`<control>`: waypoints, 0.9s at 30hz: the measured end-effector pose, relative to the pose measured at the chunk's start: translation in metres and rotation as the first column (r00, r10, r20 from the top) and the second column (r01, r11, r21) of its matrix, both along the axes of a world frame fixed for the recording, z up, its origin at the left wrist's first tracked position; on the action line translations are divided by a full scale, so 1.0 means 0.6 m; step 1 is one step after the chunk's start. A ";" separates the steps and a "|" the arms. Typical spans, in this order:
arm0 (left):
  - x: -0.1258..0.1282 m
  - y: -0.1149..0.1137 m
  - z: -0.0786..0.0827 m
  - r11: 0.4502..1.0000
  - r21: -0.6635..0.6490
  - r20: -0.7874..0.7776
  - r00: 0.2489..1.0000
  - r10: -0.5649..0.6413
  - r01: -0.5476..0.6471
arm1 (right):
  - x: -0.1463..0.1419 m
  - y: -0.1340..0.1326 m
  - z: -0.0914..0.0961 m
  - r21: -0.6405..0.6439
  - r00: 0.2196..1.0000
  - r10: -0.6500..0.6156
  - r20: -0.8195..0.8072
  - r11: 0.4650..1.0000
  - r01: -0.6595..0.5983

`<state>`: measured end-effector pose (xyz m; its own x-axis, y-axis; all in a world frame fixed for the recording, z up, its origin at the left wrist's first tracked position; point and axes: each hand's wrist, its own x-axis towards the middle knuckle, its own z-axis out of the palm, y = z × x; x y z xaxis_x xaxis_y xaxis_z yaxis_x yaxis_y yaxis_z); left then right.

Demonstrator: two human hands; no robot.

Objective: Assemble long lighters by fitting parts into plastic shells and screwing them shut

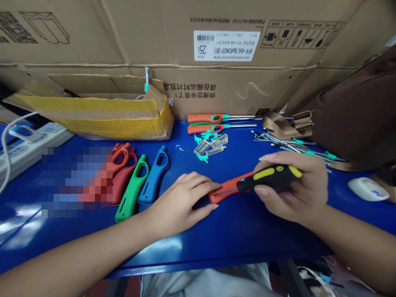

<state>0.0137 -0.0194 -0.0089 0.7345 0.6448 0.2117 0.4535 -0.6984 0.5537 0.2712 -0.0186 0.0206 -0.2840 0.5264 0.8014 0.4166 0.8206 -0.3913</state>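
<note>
My right hand (293, 189) is closed around a screwdriver (269, 175) with a black and yellow handle. Its thin shaft points left, and the tip rests at the end of an orange-red lighter (227, 187) lying on the blue table. Thumb and fingers of my left hand (182, 200) pinch that end of the lighter from both sides. Part of the lighter is hidden behind the screwdriver and my right hand. To the left of my left hand lie a blue lighter casing (154, 177), a green casing (131, 192) and several red ones (123, 177).
Behind my hands lie long-tube lighters (206, 129), clear fuel tanks (215, 144) and teal triggers (202, 158). Wired metal rods (291, 144) are at the right, near a white mouse (368, 189). A yellow-taped box (123, 119) and a power strip (31, 144) stand at the left.
</note>
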 end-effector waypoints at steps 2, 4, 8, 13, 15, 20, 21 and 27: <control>0.000 0.000 0.001 1.000 0.004 -0.004 1.000 0.001 -0.001 | -0.002 0.001 -0.001 0.011 1.000 0.004 0.018 1.000 -0.004; 0.000 0.000 0.001 1.000 0.006 -0.011 1.000 0.000 0.000 | -0.003 0.002 -0.001 0.015 0.999 0.014 0.044 1.000 -0.015; 0.000 0.000 0.000 1.000 0.006 -0.002 1.000 -0.002 0.002 | -0.004 0.006 0.004 0.031 0.996 0.000 0.093 1.000 -0.003; 0.009 -0.003 -0.005 0.999 -0.027 0.031 0.999 0.044 -0.043 | -0.014 0.008 0.014 0.041 0.991 -0.045 0.122 0.998 0.040; 0.014 -0.004 -0.009 0.997 -0.031 0.040 0.997 0.068 -0.067 | -0.023 0.008 0.018 -0.054 0.991 -0.048 0.123 0.997 0.055; 0.021 -0.005 -0.016 0.994 0.071 0.040 0.996 0.081 -0.084 | -0.043 0.016 0.046 -0.106 0.973 -0.040 0.227 0.992 0.065; 0.021 -0.005 -0.017 0.993 0.080 0.040 0.996 0.081 -0.084 | -0.046 0.018 0.054 -0.067 0.955 -0.069 0.289 0.994 0.092; 0.019 -0.006 -0.019 0.995 0.051 0.042 0.996 0.084 -0.086 | -0.060 0.028 0.076 -0.044 0.912 0.092 0.399 0.996 -0.081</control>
